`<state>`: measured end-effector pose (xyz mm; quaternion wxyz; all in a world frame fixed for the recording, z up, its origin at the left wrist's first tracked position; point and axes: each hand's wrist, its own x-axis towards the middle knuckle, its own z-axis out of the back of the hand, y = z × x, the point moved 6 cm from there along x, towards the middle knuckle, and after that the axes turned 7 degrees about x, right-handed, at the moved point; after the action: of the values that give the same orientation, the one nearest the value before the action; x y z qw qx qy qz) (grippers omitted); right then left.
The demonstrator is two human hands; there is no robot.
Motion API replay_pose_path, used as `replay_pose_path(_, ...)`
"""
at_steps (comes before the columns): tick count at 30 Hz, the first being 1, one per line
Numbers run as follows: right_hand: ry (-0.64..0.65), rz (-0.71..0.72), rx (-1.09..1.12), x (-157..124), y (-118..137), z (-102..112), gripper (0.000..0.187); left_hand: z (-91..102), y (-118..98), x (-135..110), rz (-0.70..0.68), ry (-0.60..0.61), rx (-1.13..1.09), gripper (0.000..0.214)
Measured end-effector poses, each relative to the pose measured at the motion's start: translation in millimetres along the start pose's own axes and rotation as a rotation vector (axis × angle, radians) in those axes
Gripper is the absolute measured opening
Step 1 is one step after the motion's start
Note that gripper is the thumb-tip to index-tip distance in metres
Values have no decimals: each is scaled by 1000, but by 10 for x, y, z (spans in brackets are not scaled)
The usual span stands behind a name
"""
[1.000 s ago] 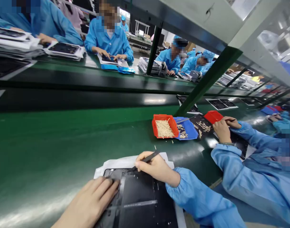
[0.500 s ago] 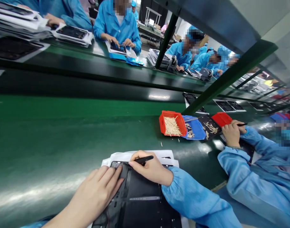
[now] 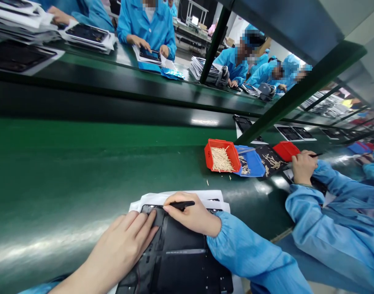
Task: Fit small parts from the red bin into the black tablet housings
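Head view: left hand [image 3: 122, 241] flat, right [image 3: 191, 216] gripping tool [image 3: 182, 205].

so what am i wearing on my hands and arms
The left hand and right hand are bare, no gloves. The right arm wears a loose, light-blue work-coat sleeve gathered into an elastic cuff at the wrist. Of the left arm's sleeve, only a sliver of the same blue shows, at the bottom edge of the view.
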<state>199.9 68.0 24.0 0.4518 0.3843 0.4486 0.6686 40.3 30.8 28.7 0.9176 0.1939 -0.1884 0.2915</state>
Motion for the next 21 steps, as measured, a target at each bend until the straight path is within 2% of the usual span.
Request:
replay_pose_path(6,-10,11,-4,-6,-3,-3,13,-15,-2,-8,-1,9,6,32)
replay_pose_path(13,-34,46,-30,-4,11,-7,11,-118,-17,-58,6,125,10,36)
replay_pose_path(21,-51,67,-30,-7,21,-6,11,-137,-55,-67,-8,165,58,38)
